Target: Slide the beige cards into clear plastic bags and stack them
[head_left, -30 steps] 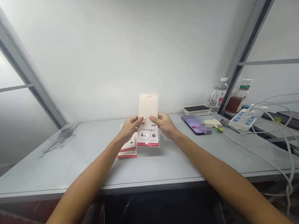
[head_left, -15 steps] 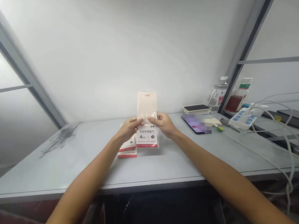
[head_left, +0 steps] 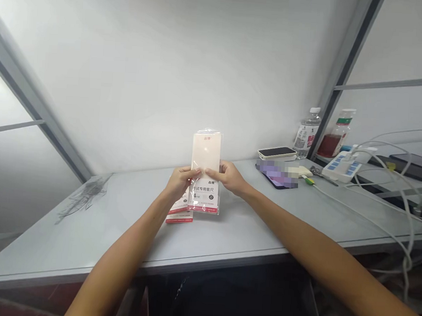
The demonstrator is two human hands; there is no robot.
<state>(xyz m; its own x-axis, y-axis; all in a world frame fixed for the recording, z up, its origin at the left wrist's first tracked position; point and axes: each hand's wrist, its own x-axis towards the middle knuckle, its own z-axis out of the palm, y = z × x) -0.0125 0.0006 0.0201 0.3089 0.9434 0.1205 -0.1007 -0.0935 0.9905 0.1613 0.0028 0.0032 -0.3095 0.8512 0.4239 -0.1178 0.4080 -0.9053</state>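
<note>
Both of my hands hold one clear plastic packet (head_left: 206,153) upright above the grey table (head_left: 228,230). Inside it is a pale card on top and a white label with red edging below. My left hand (head_left: 179,181) pinches its left edge and my right hand (head_left: 227,176) pinches its right edge, at about mid-height. Under my left hand, two more packets (head_left: 179,215) of the same kind lie flat on the table.
To the right lie a phone (head_left: 277,154) on a pale case, a tablet (head_left: 277,176), two bottles (head_left: 307,133), a power strip (head_left: 342,166) and white cables (head_left: 372,213). A scribbled dark mark (head_left: 83,197) sits at the table's left. A white wall stands behind.
The packet has turned slightly and its lower end has swung toward the table, with the plastic sleeve now showing above the card. My hands keep their grip at its sides.
</note>
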